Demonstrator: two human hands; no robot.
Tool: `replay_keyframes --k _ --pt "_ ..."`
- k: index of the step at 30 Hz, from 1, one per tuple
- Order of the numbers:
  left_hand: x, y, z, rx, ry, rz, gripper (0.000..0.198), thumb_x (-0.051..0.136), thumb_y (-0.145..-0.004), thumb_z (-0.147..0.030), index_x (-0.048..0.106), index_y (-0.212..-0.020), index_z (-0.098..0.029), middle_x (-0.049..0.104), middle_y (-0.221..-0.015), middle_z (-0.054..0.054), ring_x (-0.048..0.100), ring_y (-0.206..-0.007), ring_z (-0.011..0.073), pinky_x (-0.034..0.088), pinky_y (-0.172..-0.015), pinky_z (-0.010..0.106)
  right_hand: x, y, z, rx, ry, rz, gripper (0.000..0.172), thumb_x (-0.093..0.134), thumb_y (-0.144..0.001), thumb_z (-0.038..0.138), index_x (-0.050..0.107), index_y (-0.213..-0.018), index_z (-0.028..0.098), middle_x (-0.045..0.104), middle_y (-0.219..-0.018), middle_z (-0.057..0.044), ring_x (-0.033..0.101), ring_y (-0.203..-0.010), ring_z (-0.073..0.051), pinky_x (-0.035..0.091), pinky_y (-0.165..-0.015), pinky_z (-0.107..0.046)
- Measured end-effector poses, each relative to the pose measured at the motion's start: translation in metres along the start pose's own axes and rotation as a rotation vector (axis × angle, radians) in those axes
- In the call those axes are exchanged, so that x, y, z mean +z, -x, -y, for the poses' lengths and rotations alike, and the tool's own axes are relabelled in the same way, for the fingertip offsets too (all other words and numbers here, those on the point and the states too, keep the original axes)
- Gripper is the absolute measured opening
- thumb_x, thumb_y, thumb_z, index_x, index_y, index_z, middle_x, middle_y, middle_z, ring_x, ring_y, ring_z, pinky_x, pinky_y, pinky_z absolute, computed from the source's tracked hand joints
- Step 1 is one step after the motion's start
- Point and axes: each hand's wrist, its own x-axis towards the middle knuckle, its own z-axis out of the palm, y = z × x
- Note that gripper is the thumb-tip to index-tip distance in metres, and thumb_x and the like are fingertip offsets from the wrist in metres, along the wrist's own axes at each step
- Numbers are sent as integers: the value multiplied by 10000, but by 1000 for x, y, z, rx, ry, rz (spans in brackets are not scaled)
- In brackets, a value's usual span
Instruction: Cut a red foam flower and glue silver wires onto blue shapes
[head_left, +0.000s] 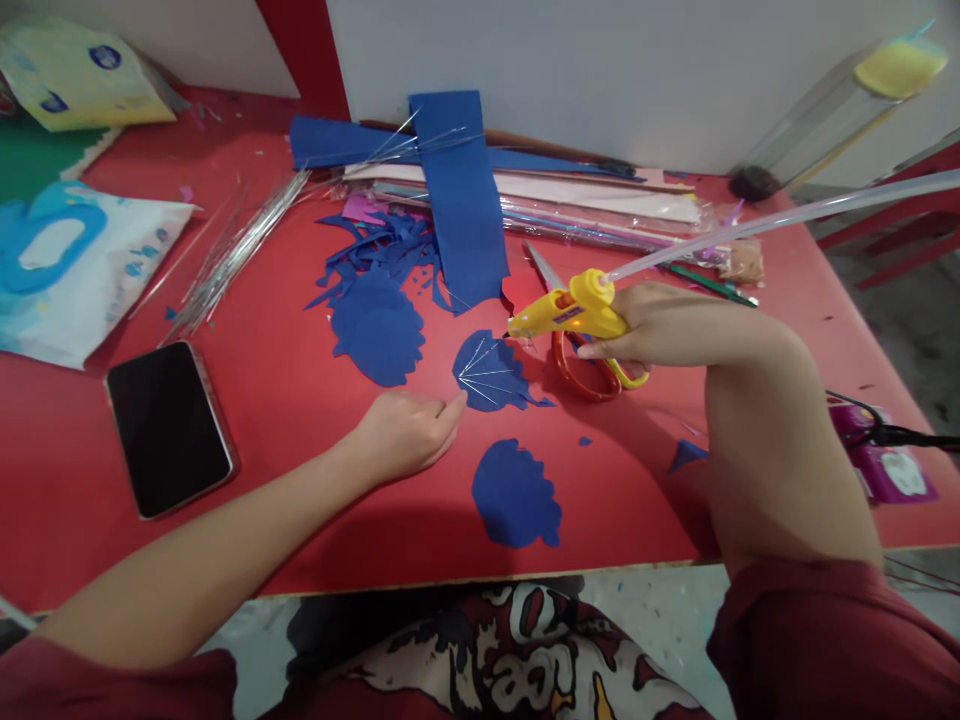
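**Red worktop under a white wall**

The red worktop (285, 400) runs to a white wall (600, 70).

At centre, the left hand (401, 435), fingers curled, presses its fingertips on the edge of a blue paper piece (491, 375) with thin wires.

The right hand (660, 325) is closed around a yellow glue gun (574, 312), nozzle just beside that piece.

The gun half hides orange scissors (581, 375).

A clear tube (832, 110), upper right, is blurred.
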Motion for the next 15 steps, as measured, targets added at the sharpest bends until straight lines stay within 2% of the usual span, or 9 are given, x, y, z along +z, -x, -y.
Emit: replay_keyframes --k 7,15 --pt "1 1 0 -4 8 0 270 424 -842 -197 634 -973 -89 575 -478 4 532 -398 136 264 -340 240 1 1 1 -9 -5 26 339 465 -824 407 443 -575 178 579 -512 -19 523 -484 -108 395 -540 -263" --pt "1 1 0 -7 9 21 272 417 -842 -192 625 -983 -90 575 -481 6 532 -401 139 256 -341 242 2 1 3 -15 17 32 301 491 -800 367 425 -570 185 496 -462 21 424 -418 -78 342 -459 -242"
